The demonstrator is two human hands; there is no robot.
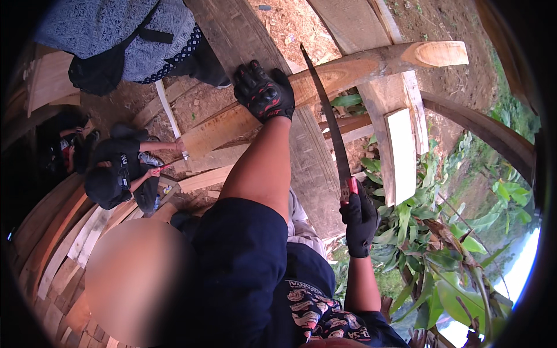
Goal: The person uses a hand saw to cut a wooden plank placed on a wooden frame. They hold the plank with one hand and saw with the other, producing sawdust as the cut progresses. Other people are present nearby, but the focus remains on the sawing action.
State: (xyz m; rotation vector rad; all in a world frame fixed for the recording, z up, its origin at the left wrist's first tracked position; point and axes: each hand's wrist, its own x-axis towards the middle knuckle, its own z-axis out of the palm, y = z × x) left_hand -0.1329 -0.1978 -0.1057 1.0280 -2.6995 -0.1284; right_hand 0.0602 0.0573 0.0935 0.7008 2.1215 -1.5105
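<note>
- The left hand point(264, 93), gloved, pressed flat and open on the long plank point(348, 72).
- The right hand point(360, 217) gripped the handsaw point(328, 113), closed around its handle, blade crossing the plank's near edge.

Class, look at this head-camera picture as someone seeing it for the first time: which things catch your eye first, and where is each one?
First comes the long hand saw, running up the middle, its red-and-black handle gripped by the gloved right hand. Next, the left hand, in a black glove with red marks, presses flat on the wooden plank that the blade crosses near the top. At left, a crouching person in dark clothes touches another board.
</note>
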